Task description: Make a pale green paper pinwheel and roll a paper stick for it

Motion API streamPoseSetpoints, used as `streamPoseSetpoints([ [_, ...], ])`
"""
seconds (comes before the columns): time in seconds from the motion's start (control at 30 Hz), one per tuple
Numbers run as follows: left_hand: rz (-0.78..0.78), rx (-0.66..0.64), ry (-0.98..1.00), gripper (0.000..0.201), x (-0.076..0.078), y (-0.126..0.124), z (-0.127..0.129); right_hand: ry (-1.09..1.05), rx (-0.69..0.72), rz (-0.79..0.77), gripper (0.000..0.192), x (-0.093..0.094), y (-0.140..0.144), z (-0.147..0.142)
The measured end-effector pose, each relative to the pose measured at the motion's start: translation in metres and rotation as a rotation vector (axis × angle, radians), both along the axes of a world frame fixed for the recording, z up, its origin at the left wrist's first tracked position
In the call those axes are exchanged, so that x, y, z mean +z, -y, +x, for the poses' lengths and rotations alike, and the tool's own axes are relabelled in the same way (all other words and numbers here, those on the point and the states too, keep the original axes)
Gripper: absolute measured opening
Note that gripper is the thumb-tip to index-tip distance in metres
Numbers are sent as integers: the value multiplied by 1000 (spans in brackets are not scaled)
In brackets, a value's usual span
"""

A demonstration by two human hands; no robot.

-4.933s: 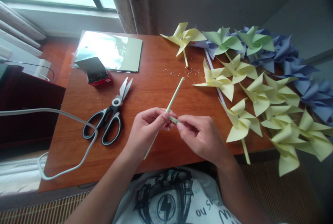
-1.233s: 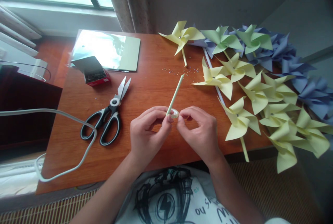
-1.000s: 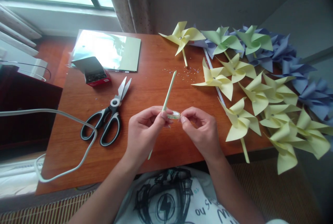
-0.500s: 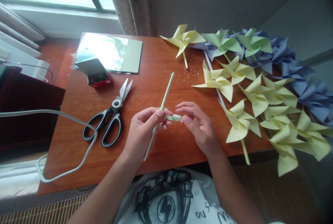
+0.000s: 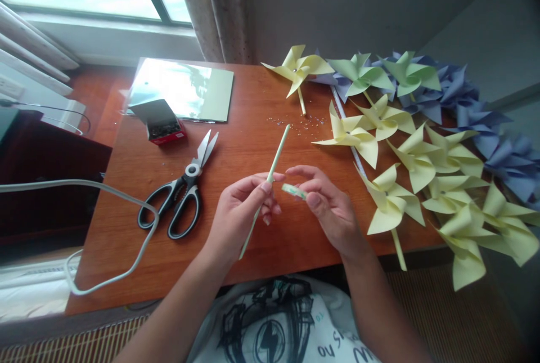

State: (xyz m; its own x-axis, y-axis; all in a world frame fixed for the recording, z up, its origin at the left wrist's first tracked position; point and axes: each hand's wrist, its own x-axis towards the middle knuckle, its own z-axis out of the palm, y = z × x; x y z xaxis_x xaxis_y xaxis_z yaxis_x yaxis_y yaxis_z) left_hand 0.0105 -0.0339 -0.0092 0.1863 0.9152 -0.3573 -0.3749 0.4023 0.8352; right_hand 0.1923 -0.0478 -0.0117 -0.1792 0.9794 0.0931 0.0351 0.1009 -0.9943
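Observation:
My left hand (image 5: 248, 202) is closed around a thin pale-green rolled paper stick (image 5: 277, 152), which slants up and away from me. Between the thumb and fingers of my right hand (image 5: 327, 200) is a small roll of tape (image 5: 294, 191), green and whitish, held just right of the stick. The two hands are close together above the front part of the table, with a small gap between the tape and my left fingers. Black-and-grey scissors (image 5: 185, 188) lie with blades parted to the left of my left hand.
Several yellow pinwheels (image 5: 388, 197), green pinwheels (image 5: 360, 74) and blue-purple pinwheels (image 5: 455, 84) cover the right side. An open red box (image 5: 166, 132) of small dark items stands near a shiny sheet pack (image 5: 181, 90). Tiny bits (image 5: 306, 122) are scattered mid-table; a white cable (image 5: 139, 250) loops at left.
The tape roll, in my right hand, has come away from my left fingers and tilted. My left hand and the stick have shifted slightly right in view.

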Motion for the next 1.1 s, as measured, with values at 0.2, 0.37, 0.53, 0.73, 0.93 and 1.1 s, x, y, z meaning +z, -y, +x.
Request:
streamPoseSetpoints([
  [0.2,107,-55,-203,28,0,6,2,62,-9,-49,13,6,-4,4],
  [0.37,244,-67,-351,28,-1,8,3,170,-21,-7,11,13,-5,5],
  [0.53,425,-62,-559,22,-2,8,4,258,-45,28,11,20,-5,3],
  [0.73,520,-61,-686,20,-3,10,4,286,-80,17,16,21,-5,1],
  [0.93,549,-50,-727,20,-2,9,6,299,-77,11,19,20,-5,-1],
  [1.1,576,-55,-755,19,-3,9,7,313,-97,24,18,18,-4,-2],
])
